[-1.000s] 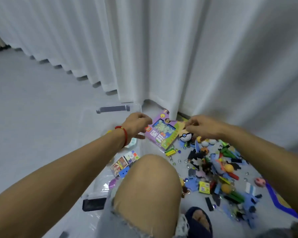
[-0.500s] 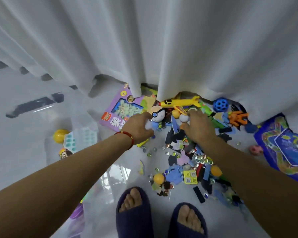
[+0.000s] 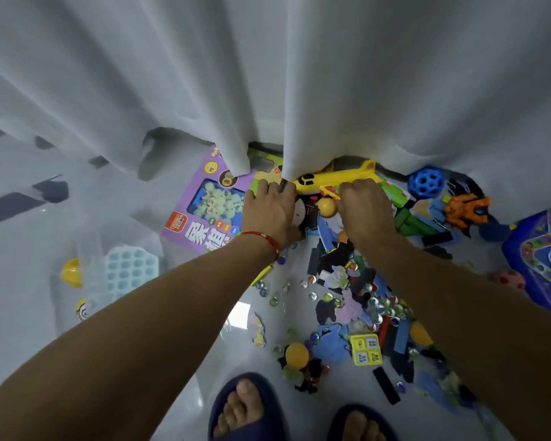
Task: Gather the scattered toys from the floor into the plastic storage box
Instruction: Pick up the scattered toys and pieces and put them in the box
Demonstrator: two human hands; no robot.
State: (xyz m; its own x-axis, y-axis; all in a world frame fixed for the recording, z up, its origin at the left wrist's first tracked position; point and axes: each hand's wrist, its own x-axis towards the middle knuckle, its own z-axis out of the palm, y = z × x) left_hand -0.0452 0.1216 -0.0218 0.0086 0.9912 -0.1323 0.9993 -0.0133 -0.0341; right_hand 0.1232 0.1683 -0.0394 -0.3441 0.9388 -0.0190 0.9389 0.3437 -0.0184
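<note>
A pile of small toys (image 3: 360,300) lies on the floor by the curtain: foam pieces, marbles, orange balls. At the curtain's hem is a yellow toy plane (image 3: 328,179). My right hand (image 3: 366,211) curls over the plane's rear wing. My left hand (image 3: 269,214), with a red cord at the wrist, lies palm down over a black-and-white ball (image 3: 300,213), fingertips at the plane's nose; its grip is hidden. A purple game box (image 3: 204,230) lies left of that hand. The clear plastic storage box (image 3: 86,246) stands at the left, holding a teal tray (image 3: 129,272) and a yellow ball (image 3: 70,272).
White curtains (image 3: 299,74) hang over the far toys. A blue hollow ball (image 3: 426,183), an orange figure (image 3: 465,211), green blocks (image 3: 411,222) and a blue game board (image 3: 541,259) lie to the right. My feet in dark slippers (image 3: 245,409) stand at the pile's near edge.
The view tipped down from the knee and curtain to the floor. Both hands moved forward from the purple box and pile to the yellow plane at the curtain's hem.
</note>
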